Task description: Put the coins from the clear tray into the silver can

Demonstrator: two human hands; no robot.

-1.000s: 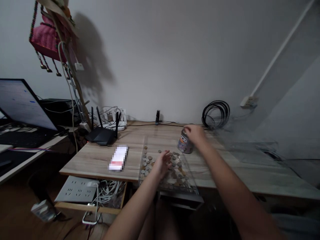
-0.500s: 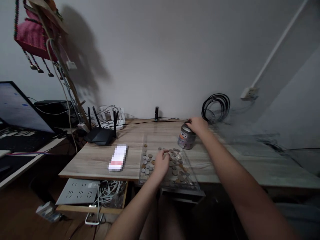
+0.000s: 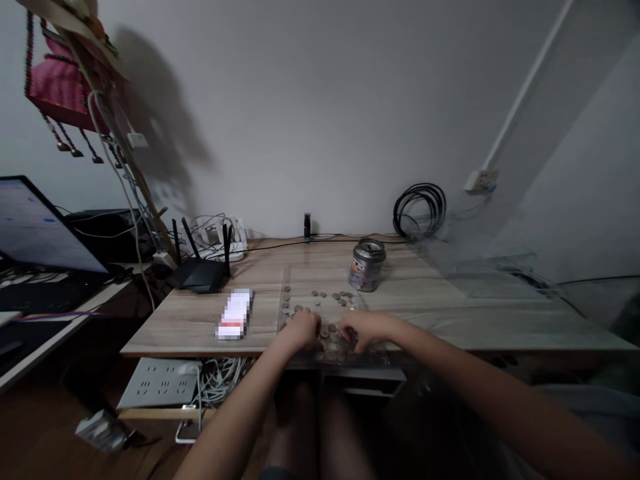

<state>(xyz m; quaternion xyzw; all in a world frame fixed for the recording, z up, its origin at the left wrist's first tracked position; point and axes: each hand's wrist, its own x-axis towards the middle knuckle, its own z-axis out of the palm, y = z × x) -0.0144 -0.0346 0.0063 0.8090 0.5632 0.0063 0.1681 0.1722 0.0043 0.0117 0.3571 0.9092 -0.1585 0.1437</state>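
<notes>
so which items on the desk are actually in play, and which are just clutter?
In play:
left hand
right hand
scattered metal coins
clear plastic sheet under them
silver tin can with slotted lid

Clutter:
black router with antennas
coiled black cable
open laptop

Nothing legible here: the can (image 3: 367, 266) wears a printed label too blurred to read, and the laptop screen (image 3: 35, 230) shows only smeared lines.

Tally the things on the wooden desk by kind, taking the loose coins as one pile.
Coin pile: 1
Clear tray under the coins: 1
Can: 1
Router: 1
Blurred flat item: 1
Hands on the coins: 2, left hand and right hand
Total: 7
</notes>
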